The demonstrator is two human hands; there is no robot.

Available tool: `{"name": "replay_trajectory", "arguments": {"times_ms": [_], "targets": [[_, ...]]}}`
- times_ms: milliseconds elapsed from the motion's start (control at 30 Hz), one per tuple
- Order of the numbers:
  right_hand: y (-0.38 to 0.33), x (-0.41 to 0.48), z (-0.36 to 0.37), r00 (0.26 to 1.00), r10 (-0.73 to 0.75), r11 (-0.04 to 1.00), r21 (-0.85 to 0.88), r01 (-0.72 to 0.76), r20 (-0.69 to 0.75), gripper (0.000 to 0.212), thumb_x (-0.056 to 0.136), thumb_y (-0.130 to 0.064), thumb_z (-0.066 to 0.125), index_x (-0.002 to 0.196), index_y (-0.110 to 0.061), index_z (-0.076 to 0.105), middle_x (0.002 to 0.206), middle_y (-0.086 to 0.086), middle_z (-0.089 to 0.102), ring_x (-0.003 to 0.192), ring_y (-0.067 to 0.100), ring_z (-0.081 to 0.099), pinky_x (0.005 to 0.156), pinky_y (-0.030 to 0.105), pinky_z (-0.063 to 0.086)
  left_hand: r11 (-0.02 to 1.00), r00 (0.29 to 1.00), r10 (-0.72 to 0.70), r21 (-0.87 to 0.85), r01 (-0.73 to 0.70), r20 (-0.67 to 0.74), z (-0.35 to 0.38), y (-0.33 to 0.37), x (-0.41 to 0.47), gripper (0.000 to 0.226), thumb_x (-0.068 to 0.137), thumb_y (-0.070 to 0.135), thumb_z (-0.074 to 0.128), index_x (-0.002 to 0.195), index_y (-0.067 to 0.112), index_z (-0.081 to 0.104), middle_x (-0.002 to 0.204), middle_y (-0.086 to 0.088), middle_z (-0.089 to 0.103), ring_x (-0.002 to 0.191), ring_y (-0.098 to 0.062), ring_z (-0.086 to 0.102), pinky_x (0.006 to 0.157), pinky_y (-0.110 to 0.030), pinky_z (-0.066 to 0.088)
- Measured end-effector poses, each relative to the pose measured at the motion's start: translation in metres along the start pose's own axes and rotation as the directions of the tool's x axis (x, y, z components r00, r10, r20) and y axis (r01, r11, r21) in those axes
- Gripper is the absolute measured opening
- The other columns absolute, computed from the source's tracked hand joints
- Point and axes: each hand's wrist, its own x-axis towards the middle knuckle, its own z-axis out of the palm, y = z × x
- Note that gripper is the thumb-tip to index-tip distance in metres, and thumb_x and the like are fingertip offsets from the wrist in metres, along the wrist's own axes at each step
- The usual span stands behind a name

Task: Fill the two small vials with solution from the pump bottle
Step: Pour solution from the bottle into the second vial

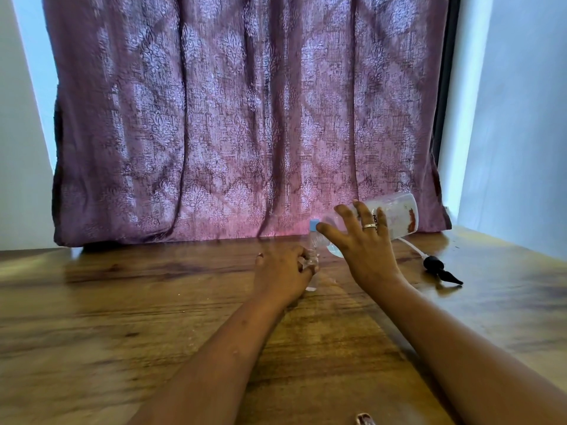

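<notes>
Beside the left fingers' (302, 261) vial (313, 242), right fingers (366, 214) hold the tilted bottle (397, 214).

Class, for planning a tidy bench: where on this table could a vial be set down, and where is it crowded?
Free: the table left of the left hand holding a vial, up to the curtain. Crowded: around the tilted bottle, right hand and pump head.
</notes>
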Motion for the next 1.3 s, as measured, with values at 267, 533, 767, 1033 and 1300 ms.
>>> {"name": "replay_trajectory", "arguments": {"times_ms": [267,533,767,1033,1300], "targets": [[0.0005,-0.0007,-0.0005,1.0,-0.004,1.0,0.004,0.004,-0.002,0.097,0.039,-0.004,0.086,0.123,-0.034,0.047,0.133,0.012,0.044,0.123,0.044,0.044,0.096,0.065,0.036,1.0,1.0,0.004,-0.015,-0.004,0.002,-0.0012,0.0009,-0.0011,0.027,0.087,0.047,0.056,0.107,0.029,0.058,0.104,0.006,0.069,0.108,-0.02,0.056,0.097,-0.041,0.032],[0.0004,-0.0002,-0.0007,1.0,-0.006,1.0,-0.002,0.006,-0.001,0.098,0.037,-0.005,0.086,0.122,-0.035,0.046,0.132,0.013,0.049,0.122,0.044,0.045,0.095,0.065,0.037,1.0,1.0,0.001,-0.016,-0.001,0.014,-0.0037,0.0032,-0.0024,0.029,0.087,0.046,0.056,0.11,0.029,0.058,0.104,0.004,0.069,0.108,-0.021,0.057,0.099,-0.042,0.032],[0.0,0.0007,0.0004,1.0,-0.005,1.0,0.001,0.005,0.004,0.093,0.042,-0.005,0.085,0.121,-0.035,0.046,0.132,0.013,0.051,0.122,0.044,0.045,0.096,0.064,0.037,0.998,1.0,-0.007,-0.056,0.007,0.007,-0.0039,0.0038,-0.0025,0.029,0.086,0.046,0.058,0.11,0.03,0.06,0.104,0.005,0.07,0.108,-0.018,0.059,0.102,-0.043,0.035],[-0.0005,0.0007,-0.001,1.0,0.0,1.0,-0.015,0.001,0.026,0.091,0.044,-0.008,0.085,0.121,-0.036,0.047,0.132,0.01,0.05,0.123,0.042,0.045,0.097,0.062,0.037,0.999,1.0,-0.009,-0.044,0.009,0.009,-0.0031,0.0035,-0.0026,0.031,0.087,0.047,0.057,0.112,0.03,0.059,0.107,0.005,0.069,0.109,-0.018,0.058,0.102,-0.042,0.034],[-0.0009,0.0004,-0.0014,0.999,0.002,1.0,-0.029,-0.001,0.038,0.096,0.038,-0.011,0.089,0.121,-0.037,0.047,0.132,0.01,0.051,0.123,0.041,0.046,0.096,0.061,0.038,0.999,1.0,-0.002,-0.044,0.003,0.01,-0.0033,0.0035,-0.0026,0.03,0.087,0.046,0.057,0.112,0.029,0.059,0.106,0.005,0.069,0.108,-0.018,0.058,0.101,-0.042,0.033]]}}
